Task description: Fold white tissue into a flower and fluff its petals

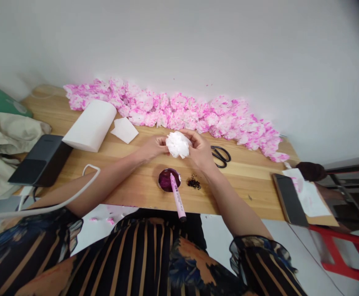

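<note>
A white tissue-paper flower point(178, 144) with ruffled petals is held up above the table between my two hands. My left hand point(155, 146) pinches its left side, and my right hand point(198, 146) has its fingers closed on the right side. Below them stands a small round dish of dark purple liquid point(165, 181). A pink marker pen point(178, 199) rests with one end in the dish and the other reaching toward the table's front edge. Right of the dish lies a small heap of black ties or wire bits point(194, 182). Black-handled scissors point(221, 156) lie beside my right hand, partly hidden.
Many pink-and-white paper flowers point(179, 111) line the table's back along the wall. At left are a stack of white paper point(91, 125), a loose sheet point(125, 130) and a black power bank point(42, 160) with a white cable. At right lies a dark phone-like slab point(289, 199).
</note>
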Demonstrator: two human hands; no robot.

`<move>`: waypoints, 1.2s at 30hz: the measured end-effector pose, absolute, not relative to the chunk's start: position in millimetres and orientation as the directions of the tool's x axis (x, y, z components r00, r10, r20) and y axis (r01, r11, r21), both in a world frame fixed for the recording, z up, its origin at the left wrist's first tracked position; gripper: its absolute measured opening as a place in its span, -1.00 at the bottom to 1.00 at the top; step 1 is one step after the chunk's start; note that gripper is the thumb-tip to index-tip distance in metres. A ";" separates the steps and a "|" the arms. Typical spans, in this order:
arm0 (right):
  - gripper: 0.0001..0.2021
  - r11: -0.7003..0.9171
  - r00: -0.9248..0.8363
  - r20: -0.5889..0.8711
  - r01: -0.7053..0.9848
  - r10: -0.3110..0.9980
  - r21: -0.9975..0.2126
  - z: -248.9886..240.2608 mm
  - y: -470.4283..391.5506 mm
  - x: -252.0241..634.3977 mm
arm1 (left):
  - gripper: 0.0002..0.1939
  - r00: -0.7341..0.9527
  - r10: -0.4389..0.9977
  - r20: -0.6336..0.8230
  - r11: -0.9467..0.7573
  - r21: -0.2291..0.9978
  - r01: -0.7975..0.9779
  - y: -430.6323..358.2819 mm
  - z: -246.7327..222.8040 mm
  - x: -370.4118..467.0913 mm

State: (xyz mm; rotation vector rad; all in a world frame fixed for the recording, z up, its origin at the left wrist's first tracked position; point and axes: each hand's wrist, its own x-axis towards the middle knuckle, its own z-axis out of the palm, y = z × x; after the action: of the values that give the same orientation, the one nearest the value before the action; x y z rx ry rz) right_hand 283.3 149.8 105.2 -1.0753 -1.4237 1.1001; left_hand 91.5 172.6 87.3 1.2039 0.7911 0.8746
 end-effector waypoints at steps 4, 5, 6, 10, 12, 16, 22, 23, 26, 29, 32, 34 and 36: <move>-0.64 0.256 -0.126 0.239 0.147 0.963 -0.955 102.4 149.1 283.8 | -0.81 0.444 0.893 -0.067 0.137 0.982 -0.127 169.1 91.4 93.8; -0.63 0.262 -0.125 0.243 0.167 0.962 -0.951 101.7 149.0 283.4 | -0.80 0.446 0.892 -0.075 0.144 0.982 -0.123 168.3 92.4 94.5; -0.63 0.262 -0.124 0.243 0.182 0.962 -0.948 101.1 149.0 282.9 | -0.79 0.448 0.890 -0.081 0.149 0.982 -0.118 167.7 93.1 95.1; -0.64 0.258 -0.124 0.236 0.218 0.964 -0.941 101.7 149.2 281.6 | -0.80 0.413 0.907 -0.083 0.147 0.981 -0.126 168.2 93.3 96.3; -0.65 0.279 -0.089 0.265 0.251 0.960 -0.927 105.2 148.9 283.0 | -0.81 0.379 0.920 -0.101 0.184 0.964 -0.191 170.0 92.0 96.4; -0.67 0.441 -0.010 0.486 0.436 0.874 -0.784 117.0 144.4 287.3 | -0.83 0.347 0.928 -0.137 0.274 0.880 -0.387 174.7 89.4 96.9; -0.86 0.636 -0.304 0.683 0.709 0.664 -0.303 121.0 132.5 278.5 | -0.80 0.321 0.945 -0.069 0.213 0.871 -0.442 172.5 88.6 98.7; -0.86 0.646 -0.350 0.676 0.722 0.648 -0.246 119.6 131.1 275.6 | -0.81 0.313 0.948 -0.060 0.199 0.878 -0.435 171.5 88.3 99.1; -0.84 0.619 -0.414 0.673 0.780 0.613 -0.084 115.0 129.1 268.4 | -0.80 0.282 0.958 -0.058 0.176 0.893 -0.414 170.2 86.0 100.8; -0.77 0.554 -0.423 0.690 0.832 0.588 0.038 111.7 130.5 264.6 | -0.78 0.241 0.970 -0.038 0.134 0.909 -0.394 170.8 83.4 102.8; -0.78 0.501 -0.415 0.704 0.860 0.576 0.096 109.9 133.9 263.8 | -0.81 0.215 0.977 -0.012 0.085 0.937 -0.338 170.5 83.7 104.0; -0.81 0.496 -0.393 0.711 0.866 0.583 0.071 109.4 136.6 264.5 | -0.82 0.227 0.974 -0.006 0.075 0.953 -0.294 169.7 85.3 103.6; -0.84 0.517 -0.353 0.717 0.856 0.601 -0.012 109.0 139.0 266.3 | -0.79 0.261 0.965 0.005 0.065 0.964 -0.258 169.4 86.1 102.3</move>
State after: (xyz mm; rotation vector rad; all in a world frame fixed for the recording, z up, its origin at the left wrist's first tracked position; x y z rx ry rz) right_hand 266.3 139.0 109.0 -1.1826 -2.0837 -0.4852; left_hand 102.3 169.4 86.1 1.1039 0.8390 1.1098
